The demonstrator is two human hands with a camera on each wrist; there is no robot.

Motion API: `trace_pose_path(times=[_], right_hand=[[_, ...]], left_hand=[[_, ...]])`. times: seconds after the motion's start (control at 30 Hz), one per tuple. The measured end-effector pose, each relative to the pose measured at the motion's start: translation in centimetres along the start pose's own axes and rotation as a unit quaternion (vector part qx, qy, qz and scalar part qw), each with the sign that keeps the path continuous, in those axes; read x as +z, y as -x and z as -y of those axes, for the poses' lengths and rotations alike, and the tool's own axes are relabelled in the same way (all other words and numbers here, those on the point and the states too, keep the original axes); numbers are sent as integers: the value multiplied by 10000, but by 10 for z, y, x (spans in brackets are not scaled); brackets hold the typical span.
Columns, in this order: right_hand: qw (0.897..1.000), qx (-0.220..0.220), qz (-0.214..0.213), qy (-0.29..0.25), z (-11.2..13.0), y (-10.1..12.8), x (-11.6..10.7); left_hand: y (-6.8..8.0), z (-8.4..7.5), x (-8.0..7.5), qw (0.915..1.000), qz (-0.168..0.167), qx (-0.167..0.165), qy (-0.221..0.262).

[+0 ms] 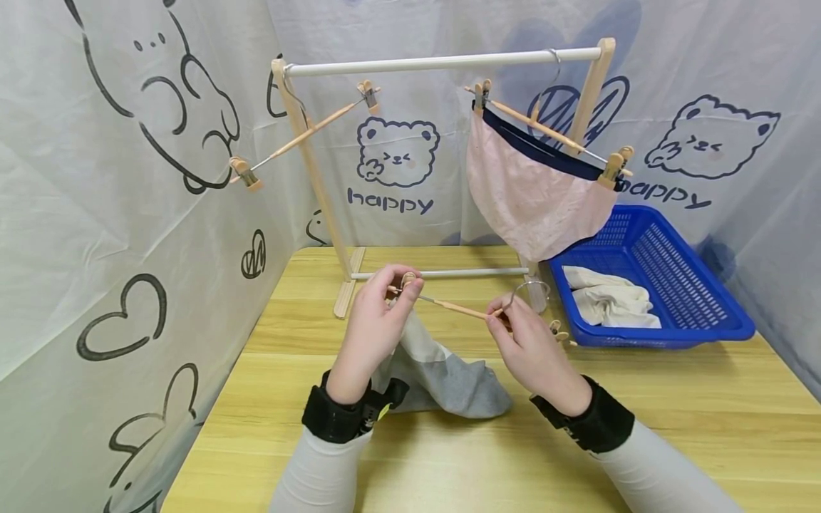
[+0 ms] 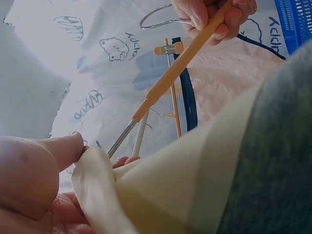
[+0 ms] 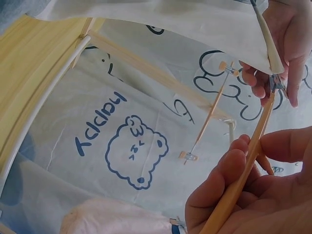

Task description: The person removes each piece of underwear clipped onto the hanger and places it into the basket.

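Note:
My right hand (image 1: 529, 343) grips the wooden bar of a clip hanger (image 1: 460, 308) near its metal hook, which points up. At the hanger's left end, my left hand (image 1: 378, 320) pinches a clip (image 1: 408, 279) between thumb and fingers. From there a cream-and-grey garment (image 1: 458, 381) hangs down to the table. The left wrist view has its cream edge (image 2: 92, 170) between my thumb and fingers, beside the metal rod. In the right wrist view the cloth's corner meets the clip jaws. The hanger's other clip (image 1: 558, 330) sticks out past my right hand with no cloth in it.
A wooden rack with a white rail (image 1: 449, 63) stands behind my hands. On it hang a bare clip hanger (image 1: 308, 133) at left and pink underpants (image 1: 535, 189) clipped at right. A blue basket (image 1: 693, 285) at right holds a cream cloth (image 1: 609, 299).

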State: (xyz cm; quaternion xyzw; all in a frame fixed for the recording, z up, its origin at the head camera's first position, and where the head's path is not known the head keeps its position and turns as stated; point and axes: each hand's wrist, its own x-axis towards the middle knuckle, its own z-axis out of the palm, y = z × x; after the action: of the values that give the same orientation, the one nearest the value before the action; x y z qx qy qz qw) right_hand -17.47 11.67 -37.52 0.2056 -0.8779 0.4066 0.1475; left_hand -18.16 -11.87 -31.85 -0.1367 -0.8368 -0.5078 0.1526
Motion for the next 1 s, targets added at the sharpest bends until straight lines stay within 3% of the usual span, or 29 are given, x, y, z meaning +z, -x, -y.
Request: trace_pose_path(times=[1.0], right_hand=[[9999, 42, -121, 45, -1, -1, 1]], left_hand=[[0, 2, 7, 9976, -374, 344, 474]])
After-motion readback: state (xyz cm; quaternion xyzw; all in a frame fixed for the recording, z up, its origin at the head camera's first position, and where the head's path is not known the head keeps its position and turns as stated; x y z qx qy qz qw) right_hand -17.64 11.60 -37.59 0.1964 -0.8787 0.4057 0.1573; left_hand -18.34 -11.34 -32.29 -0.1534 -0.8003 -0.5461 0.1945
